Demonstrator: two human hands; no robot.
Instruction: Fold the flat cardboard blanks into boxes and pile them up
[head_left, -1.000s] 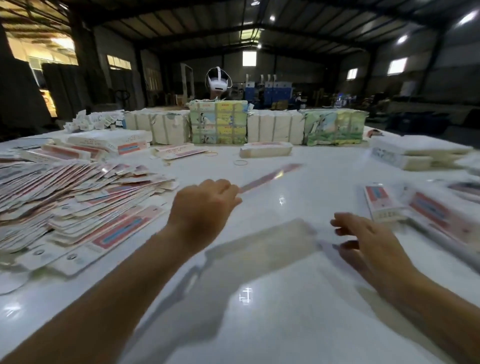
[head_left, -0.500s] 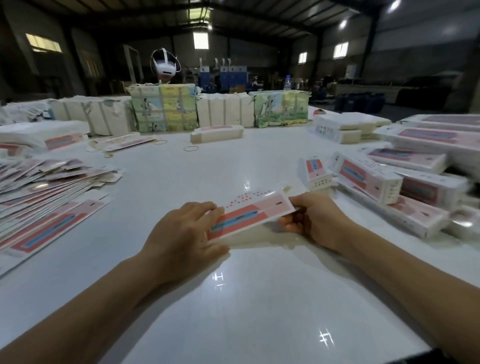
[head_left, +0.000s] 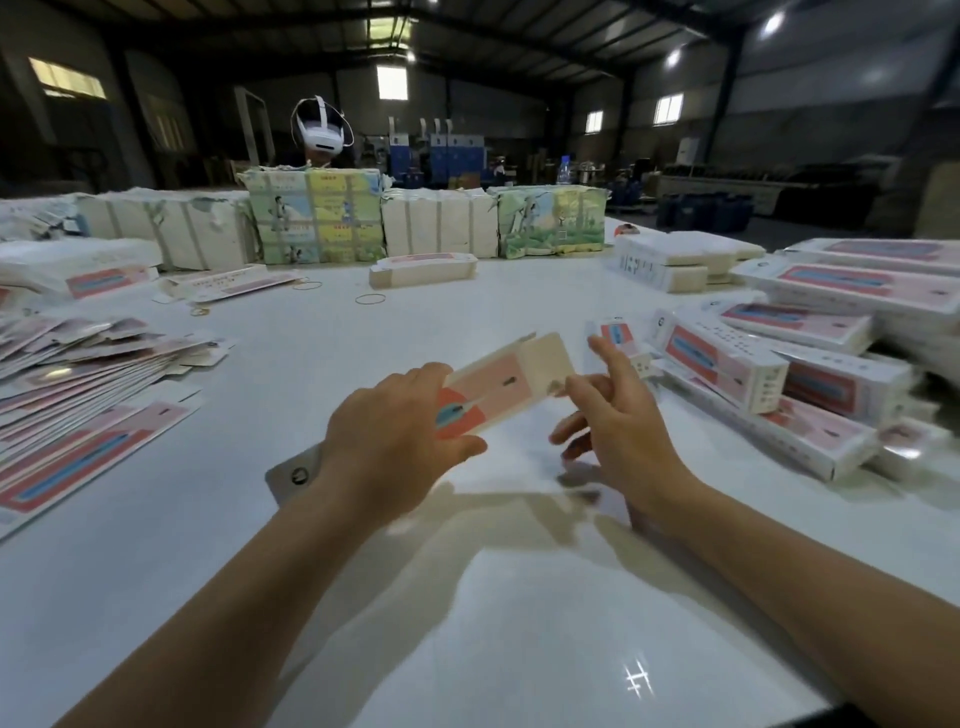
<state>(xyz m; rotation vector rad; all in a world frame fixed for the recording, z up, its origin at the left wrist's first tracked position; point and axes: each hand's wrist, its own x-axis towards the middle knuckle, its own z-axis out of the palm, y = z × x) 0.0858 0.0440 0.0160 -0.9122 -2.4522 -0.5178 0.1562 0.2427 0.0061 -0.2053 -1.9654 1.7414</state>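
One blank (head_left: 498, 387), half-opened into a sleeve, hangs above the tabletop's (head_left: 519, 597) middle, left hand (head_left: 395, 452) gripping it, right hand (head_left: 618, 421) loose-fingered at its open end; the next move likely calls for tucking that end flap.

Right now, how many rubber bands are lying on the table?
3: one rubber band mid-table before the bundles, one left of it, one farther left by the loose blanks. More may hide under piles.

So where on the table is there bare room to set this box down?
Bare table lies in front of both forearms, and beyond the box up to the rubber band. Crowded: flat blanks on the left, folded boxes on the right.
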